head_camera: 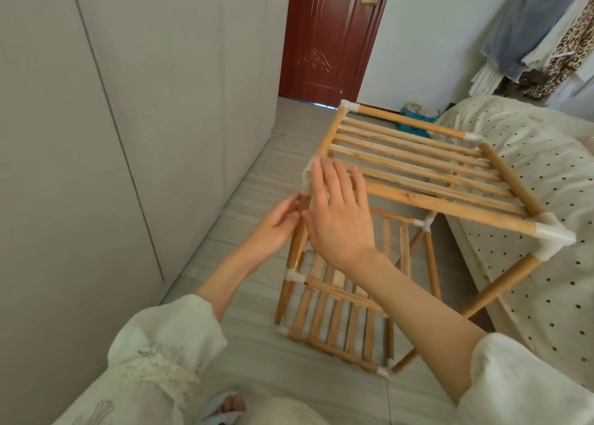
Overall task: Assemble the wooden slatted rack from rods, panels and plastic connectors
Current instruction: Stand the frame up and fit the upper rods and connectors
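A wooden slatted rack (418,167) stands on the floor, with a top slatted panel and lower slatted shelves (334,315) joined by white plastic connectors. My left hand (276,225) holds the near-left upright rod (297,238) just below the top corner connector (308,177), fingers curled round it. My right hand (340,212) lies flat with straight fingers over that same corner, fingertips on the connector and the nearest slats. Another white connector (553,238) caps the near-right top corner.
A white wardrobe (128,135) runs along the left. A bed with a dotted cover (530,199) touches the rack's right side. A dark red door (331,38) is at the back, clothes (546,32) hang at top right. My slippered foot (228,407) is at the bottom.
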`<act>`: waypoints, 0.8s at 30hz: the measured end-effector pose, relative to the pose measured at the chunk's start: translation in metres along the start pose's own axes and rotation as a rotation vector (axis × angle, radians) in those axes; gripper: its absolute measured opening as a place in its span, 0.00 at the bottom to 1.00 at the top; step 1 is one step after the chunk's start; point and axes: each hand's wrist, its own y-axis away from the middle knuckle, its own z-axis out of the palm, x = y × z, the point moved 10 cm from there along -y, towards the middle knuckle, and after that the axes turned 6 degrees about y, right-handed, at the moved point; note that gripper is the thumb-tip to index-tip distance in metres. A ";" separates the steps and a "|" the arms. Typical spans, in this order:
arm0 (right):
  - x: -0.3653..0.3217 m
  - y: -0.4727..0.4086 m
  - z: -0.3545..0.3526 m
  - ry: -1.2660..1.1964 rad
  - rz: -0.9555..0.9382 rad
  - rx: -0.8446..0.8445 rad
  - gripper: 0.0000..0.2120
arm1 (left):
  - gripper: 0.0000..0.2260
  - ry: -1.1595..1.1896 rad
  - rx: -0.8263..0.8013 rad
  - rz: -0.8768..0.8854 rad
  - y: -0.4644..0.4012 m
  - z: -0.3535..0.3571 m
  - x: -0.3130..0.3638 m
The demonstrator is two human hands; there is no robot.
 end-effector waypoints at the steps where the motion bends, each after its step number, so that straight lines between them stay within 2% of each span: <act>1: -0.009 0.012 0.002 -0.026 -0.025 0.015 0.31 | 0.13 -0.035 0.001 -0.020 0.008 -0.008 -0.009; 3: -0.032 0.037 0.013 -0.125 -0.098 0.026 0.27 | 0.11 -0.076 0.063 -0.074 0.026 -0.035 -0.036; 5: -0.057 0.064 0.041 -0.255 -0.136 -0.080 0.25 | 0.11 -0.066 0.194 -0.166 0.053 -0.071 -0.077; 7: -0.086 0.091 0.079 -0.405 -0.130 -0.320 0.26 | 0.11 -0.110 0.333 -0.278 0.093 -0.107 -0.128; 10: -0.135 0.141 0.152 -0.568 -0.153 -0.826 0.25 | 0.13 -0.268 0.452 -0.508 0.161 -0.153 -0.218; 12: -0.163 0.172 0.191 -0.611 -0.168 -1.086 0.26 | 0.15 -0.418 0.460 -0.697 0.204 -0.180 -0.276; 14: -0.186 0.199 0.225 -0.646 -0.159 -1.256 0.26 | 0.20 -0.578 0.436 -0.844 0.237 -0.202 -0.319; 16: -0.203 0.220 0.256 -0.660 -0.155 -1.346 0.25 | 0.25 -0.731 0.430 -0.976 0.261 -0.220 -0.345; 19: -0.222 0.245 0.294 -0.657 -0.152 -1.423 0.25 | 0.31 -0.829 0.466 -1.115 0.280 -0.238 -0.364; 22: -0.231 0.272 0.324 -0.606 -0.169 -1.481 0.27 | 0.33 -0.881 0.474 -1.161 0.291 -0.249 -0.386; 24: -0.228 0.292 0.336 -0.572 -0.173 -1.528 0.27 | 0.30 -0.992 0.451 -1.146 0.295 -0.251 -0.393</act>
